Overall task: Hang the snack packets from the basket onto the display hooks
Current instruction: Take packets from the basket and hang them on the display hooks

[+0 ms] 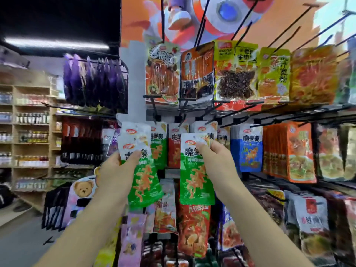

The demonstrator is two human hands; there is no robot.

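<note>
Currently both hands up at the rack. Left hand (115, 171) clamps a small stack of green snack pkts (141, 164) by the white tops, tilted. Right hand (215, 160) pinches one green pkt (195, 174) at its top edge, upright, just below the display hooks (182, 120) of the middle row, in front of hung pkts. Basket not visible.

Single head view; faces forward, close to display hooks (217, 110).
</note>
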